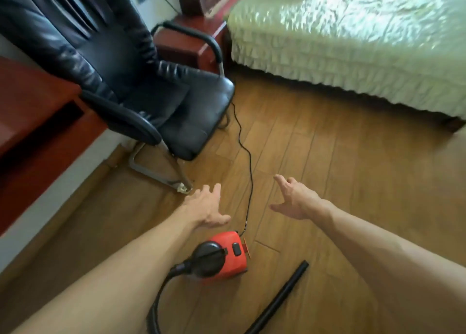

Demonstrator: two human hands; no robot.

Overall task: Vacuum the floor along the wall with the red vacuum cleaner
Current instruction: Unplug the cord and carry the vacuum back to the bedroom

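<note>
Head view, single frame.

- Red vacuum cleaner (224,253) sits on the wooden floor (340,172), low in the centre of the frame, between the two forearms. Black round cap faces the camera; a black switch is on top.
- Black hose (161,290) leaves the cap and curves down to the lower edge of the frame.
- Loose black tube (280,298) lies on the floor just right of the body, apart from it.
- Power cord (248,162) runs from the far end of the body across the floor, passing between the hands towards the chair (141,86).
- Left hand (205,207): fingers spread and straight, palm down, holding nothing. It is just beyond the body, the thumb close over its far edge; contact cannot be told.
- Right hand (295,202): fingers spread wide, holding nothing. It is beyond the body and to its right, clearly apart from it and from the tube.
- The wall (75,162) runs along the left, with a red-brown desk (30,111) against it; the chair stands near it.
- Bed (353,43) with a ruffled pale cover at upper right.
</note>
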